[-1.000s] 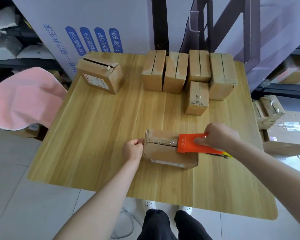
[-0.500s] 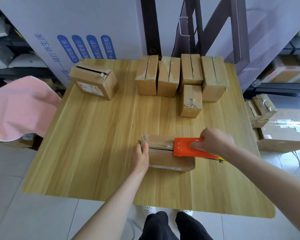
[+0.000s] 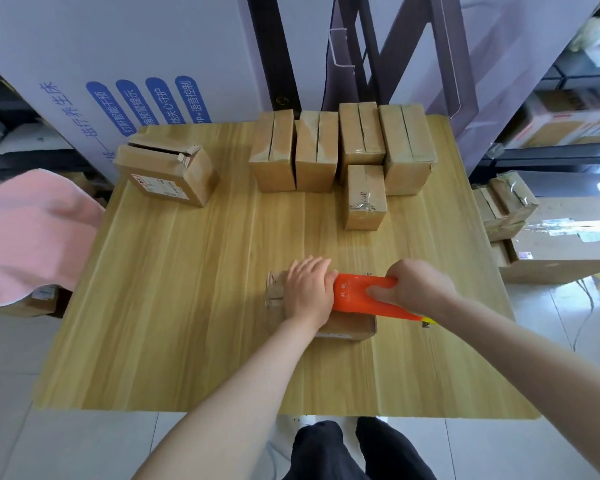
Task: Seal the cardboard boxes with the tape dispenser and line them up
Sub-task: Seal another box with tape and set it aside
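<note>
Seven boxes; left hand (image 3: 309,289) flat on one (image 3: 347,327), right hand (image 3: 418,285) gripping dispenser (image 3: 355,297)

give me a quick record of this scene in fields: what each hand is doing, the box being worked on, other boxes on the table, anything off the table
left hand: left hand pressed flat on top of the box being sealed
right hand: right hand gripping the orange tape dispenser
box being sealed: box being sealed lies near the table's front edge, mostly covered by hands and dispenser
back row: four boxes side by side, smaller box in front of them
unsealed box: unsealed box at back left, top flaps gaping
table: wooden table
off table: pink cloth to the left, cartons on the floor to the right
</note>
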`<act>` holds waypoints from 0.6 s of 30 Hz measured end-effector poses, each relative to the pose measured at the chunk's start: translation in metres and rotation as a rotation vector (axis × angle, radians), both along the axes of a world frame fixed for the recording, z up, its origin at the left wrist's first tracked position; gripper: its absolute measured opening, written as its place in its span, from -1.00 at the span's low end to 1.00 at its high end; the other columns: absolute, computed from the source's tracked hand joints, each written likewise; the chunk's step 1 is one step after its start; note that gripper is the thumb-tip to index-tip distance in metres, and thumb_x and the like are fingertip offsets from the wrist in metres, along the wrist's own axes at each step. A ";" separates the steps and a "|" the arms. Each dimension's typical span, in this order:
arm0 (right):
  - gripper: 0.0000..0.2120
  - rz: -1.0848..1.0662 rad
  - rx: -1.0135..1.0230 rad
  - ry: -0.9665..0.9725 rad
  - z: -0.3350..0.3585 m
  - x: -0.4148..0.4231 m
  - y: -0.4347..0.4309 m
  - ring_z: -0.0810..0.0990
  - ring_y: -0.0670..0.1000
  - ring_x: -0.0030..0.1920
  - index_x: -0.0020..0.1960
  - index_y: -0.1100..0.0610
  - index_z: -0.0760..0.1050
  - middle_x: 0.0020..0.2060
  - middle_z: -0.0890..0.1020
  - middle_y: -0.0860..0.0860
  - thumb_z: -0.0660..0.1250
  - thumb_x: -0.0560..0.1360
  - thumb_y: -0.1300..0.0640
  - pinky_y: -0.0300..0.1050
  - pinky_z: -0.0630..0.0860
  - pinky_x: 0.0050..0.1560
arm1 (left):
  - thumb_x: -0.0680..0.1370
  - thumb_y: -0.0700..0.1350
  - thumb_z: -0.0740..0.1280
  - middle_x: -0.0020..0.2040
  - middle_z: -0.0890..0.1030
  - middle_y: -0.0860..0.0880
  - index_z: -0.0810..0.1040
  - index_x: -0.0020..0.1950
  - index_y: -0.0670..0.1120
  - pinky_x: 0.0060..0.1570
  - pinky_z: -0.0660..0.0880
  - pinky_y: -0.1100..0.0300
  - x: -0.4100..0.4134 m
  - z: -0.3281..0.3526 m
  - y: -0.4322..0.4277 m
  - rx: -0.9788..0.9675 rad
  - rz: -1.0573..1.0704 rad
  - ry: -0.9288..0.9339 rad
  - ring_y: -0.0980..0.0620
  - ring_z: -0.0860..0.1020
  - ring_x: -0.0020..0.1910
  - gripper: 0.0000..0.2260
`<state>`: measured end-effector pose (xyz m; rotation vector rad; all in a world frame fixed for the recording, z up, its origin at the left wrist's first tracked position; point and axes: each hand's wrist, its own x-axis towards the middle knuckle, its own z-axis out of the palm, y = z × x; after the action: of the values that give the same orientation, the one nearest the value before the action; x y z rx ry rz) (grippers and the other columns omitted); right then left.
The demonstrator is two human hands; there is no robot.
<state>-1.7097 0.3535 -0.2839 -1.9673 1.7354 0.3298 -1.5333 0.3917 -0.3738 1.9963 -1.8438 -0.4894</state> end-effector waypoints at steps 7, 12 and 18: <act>-0.62 0.053 0.022 -0.134 -0.016 -0.023 -0.005 0.62 0.04 -0.33 -0.34 0.01 0.46 -0.39 0.57 -0.04 0.30 0.42 -0.28 -0.22 0.38 -0.47 | 0.61 0.02 -0.11 -0.17 0.59 0.10 0.55 -0.12 0.01 0.18 0.34 0.09 -0.002 -0.011 -0.003 -0.020 0.080 -0.172 0.01 0.50 -0.09 -0.57; -0.62 0.107 -0.007 -0.200 -0.029 -0.035 -0.005 0.59 0.01 -0.34 -0.30 0.02 0.48 -0.41 0.55 -0.07 0.29 0.41 -0.29 -0.24 0.30 -0.49 | 0.63 -0.01 -0.06 -0.17 0.54 0.08 0.50 -0.12 -0.01 0.18 0.32 0.07 -0.003 -0.015 -0.002 -0.007 0.071 -0.258 0.00 0.45 -0.10 -0.65; -0.64 0.129 0.011 -0.250 -0.033 -0.063 -0.012 0.54 -0.04 -0.33 -0.27 0.04 0.52 -0.41 0.53 -0.08 0.31 0.42 -0.25 -0.20 0.40 -0.42 | 0.63 0.01 -0.09 -0.18 0.53 0.08 0.50 -0.12 -0.02 0.19 0.30 0.09 -0.005 -0.015 -0.002 0.002 0.077 -0.321 0.00 0.45 -0.11 -0.61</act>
<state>-1.7726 0.3418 -0.3172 -2.0211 1.4520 0.1295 -1.5379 0.3892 -0.3892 2.2435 -1.9336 -0.1543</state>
